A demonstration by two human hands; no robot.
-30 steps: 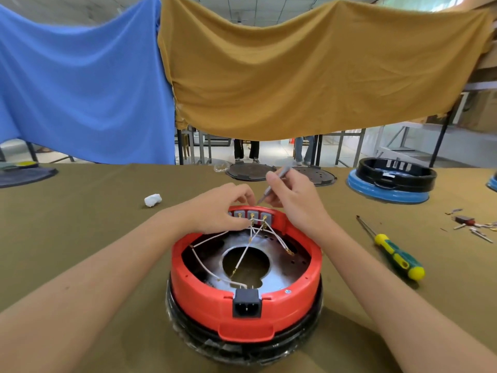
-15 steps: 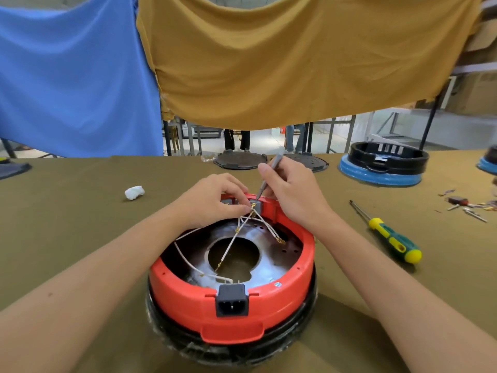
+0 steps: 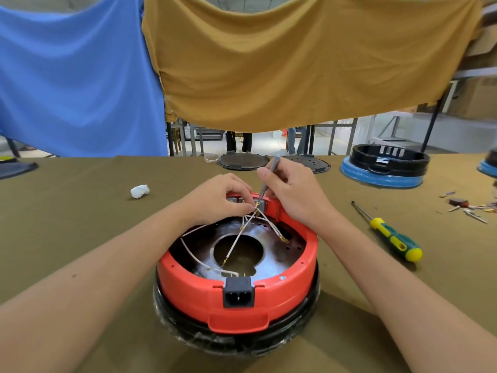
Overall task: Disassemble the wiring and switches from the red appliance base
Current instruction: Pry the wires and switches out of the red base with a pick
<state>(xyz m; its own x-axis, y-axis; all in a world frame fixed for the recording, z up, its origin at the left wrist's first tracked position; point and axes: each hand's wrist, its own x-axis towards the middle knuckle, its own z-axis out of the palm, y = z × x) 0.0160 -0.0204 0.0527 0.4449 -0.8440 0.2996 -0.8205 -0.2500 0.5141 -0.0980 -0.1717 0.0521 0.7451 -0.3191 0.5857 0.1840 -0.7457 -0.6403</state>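
Sitting on the bench (image 3: 80, 224), the red appliance base (image 3: 236, 294) is still largely wired, so the job looks early. White wires (image 3: 242, 232) cross its metal floor, several ends loose; others still run to the grey switches (image 3: 258, 203) on the base's far rim. At that rim the right hand (image 3: 293, 195) grips a slim grey tool (image 3: 269, 175), tip on a terminal, while the left hand (image 3: 220, 197) pinches a wire beside it. Nearest the camera, the black power socket (image 3: 238, 292) remains in the base's wall.

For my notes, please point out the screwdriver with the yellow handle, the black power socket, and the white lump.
screwdriver (image 3: 392, 238), head view, handle middle.
power socket (image 3: 238, 292), head view, front face.
white lump (image 3: 139, 190), head view, centre.
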